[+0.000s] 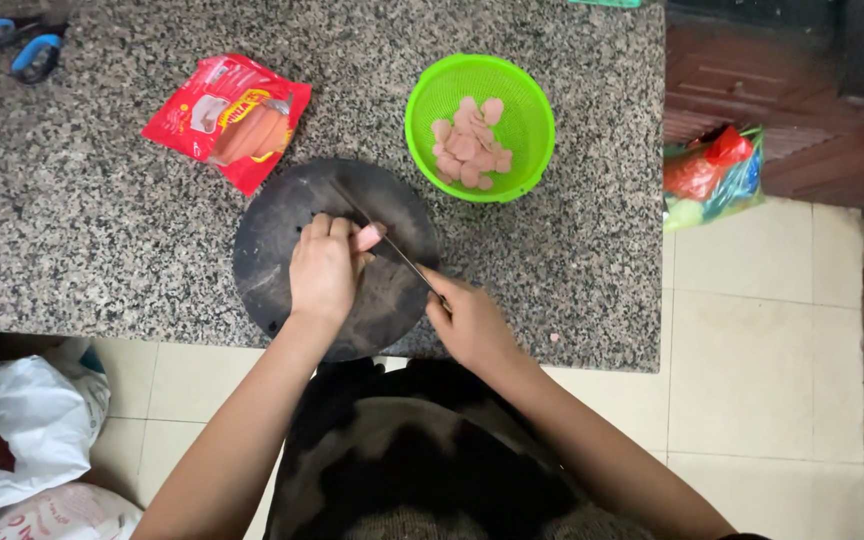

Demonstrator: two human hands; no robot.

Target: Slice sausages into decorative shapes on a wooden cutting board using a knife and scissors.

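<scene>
I'm pinning a sausage (370, 236) on the round black board (272, 250) with my left hand (324, 268), fingers curled over it, clear of the edge. My right hand (470, 322) is gripping the knife (382, 238), blade angled across the sausage. Finished slices are sitting in the green basket (532, 120), close by.

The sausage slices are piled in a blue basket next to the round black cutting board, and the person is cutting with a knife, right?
Not quite. The basket is green, not blue, as the head view shows. The rest holds: sausage slices sit in it beside the round black cutting board, and the right hand holds the knife.
</scene>
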